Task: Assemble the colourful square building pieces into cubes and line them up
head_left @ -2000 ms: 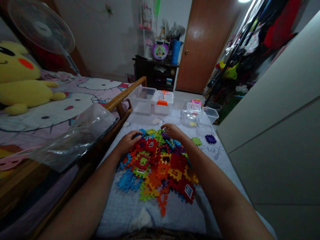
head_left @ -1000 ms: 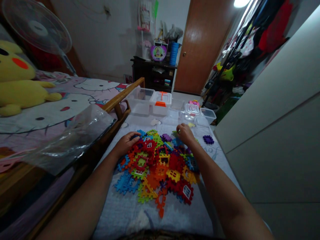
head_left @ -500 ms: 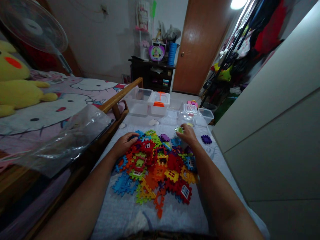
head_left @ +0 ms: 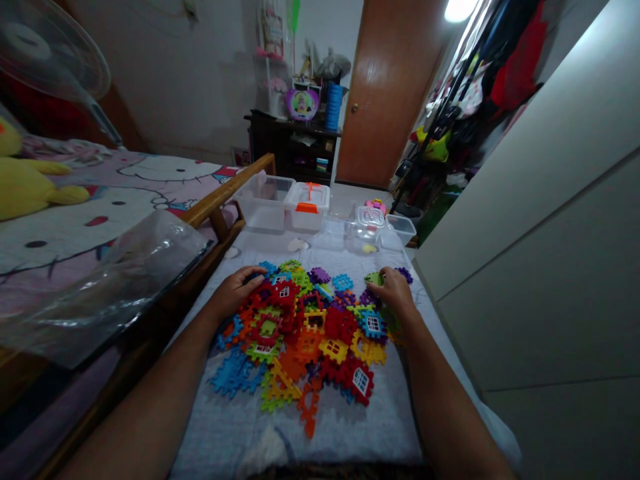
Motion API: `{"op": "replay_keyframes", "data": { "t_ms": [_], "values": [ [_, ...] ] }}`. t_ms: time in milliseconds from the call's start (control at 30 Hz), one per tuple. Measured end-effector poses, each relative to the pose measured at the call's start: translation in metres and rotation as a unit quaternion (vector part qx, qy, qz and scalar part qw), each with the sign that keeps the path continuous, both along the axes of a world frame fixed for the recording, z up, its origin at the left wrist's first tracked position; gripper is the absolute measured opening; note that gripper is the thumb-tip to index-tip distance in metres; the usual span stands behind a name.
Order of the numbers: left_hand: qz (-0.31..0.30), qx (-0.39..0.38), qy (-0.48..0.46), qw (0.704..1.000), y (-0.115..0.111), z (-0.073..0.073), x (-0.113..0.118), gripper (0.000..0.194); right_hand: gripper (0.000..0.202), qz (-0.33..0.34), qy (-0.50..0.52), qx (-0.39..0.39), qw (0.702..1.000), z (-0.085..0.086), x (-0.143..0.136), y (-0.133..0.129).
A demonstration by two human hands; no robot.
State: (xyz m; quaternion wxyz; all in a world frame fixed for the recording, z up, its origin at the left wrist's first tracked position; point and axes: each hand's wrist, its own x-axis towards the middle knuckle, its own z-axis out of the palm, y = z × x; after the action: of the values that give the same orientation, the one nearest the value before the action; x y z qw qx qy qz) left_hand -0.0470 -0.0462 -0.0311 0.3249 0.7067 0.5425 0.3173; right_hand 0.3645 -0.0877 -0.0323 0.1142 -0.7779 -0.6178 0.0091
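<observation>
A heap of colourful toothed plastic building pieces (head_left: 300,347) lies spread over the cloth in front of me. At the heap's far left edge rests my left hand (head_left: 235,292), its fingers stretched over the pieces and gripping none that I can see. My right hand (head_left: 396,291) is at the far right edge, thumb and fingers closed on a green gear-shaped piece (head_left: 373,278). Just beyond that hand is a purple gear-shaped piece (head_left: 405,274), partly hidden. Nearby in the heap lie a blue window piece (head_left: 373,324) and a light blue gear-shaped piece (head_left: 343,283).
Clear plastic boxes stand along the far end: a large open bin (head_left: 265,203), a lidded box with orange clips (head_left: 307,208) and a small open tub (head_left: 401,229). A wooden bed rail (head_left: 225,193) and plastic bag (head_left: 125,280) are left; a white cabinet (head_left: 525,267) is right.
My right hand has moved right and slightly nearer with the green gear-shaped piece, towards the purple one. My left hand stays at the heap's left edge. The whole view has shifted slightly.
</observation>
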Motion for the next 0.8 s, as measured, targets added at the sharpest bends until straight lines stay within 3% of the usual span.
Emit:
{"op": "replay_keyframes", "data": {
  "t_ms": [333,533,667,800],
  "values": [
    [-0.009,0.007,0.005,1.000,0.006,-0.010,-0.005,0.057,0.042,-0.018,-0.026,-0.004,0.999,0.002,-0.011,-0.003],
    [-0.008,-0.003,0.008,1.000,0.006,-0.010,-0.005,0.059,0.043,-0.074,-0.034,0.028,0.996,-0.001,-0.013,-0.001],
    [-0.003,-0.008,0.023,1.000,0.004,-0.006,-0.004,0.059,0.050,-0.056,-0.015,0.047,0.997,0.009,0.008,-0.002],
    [-0.001,-0.004,0.023,1.000,0.004,-0.003,-0.003,0.061,0.039,-0.045,-0.001,0.048,0.998,0.028,0.042,-0.001]
  ]
}}
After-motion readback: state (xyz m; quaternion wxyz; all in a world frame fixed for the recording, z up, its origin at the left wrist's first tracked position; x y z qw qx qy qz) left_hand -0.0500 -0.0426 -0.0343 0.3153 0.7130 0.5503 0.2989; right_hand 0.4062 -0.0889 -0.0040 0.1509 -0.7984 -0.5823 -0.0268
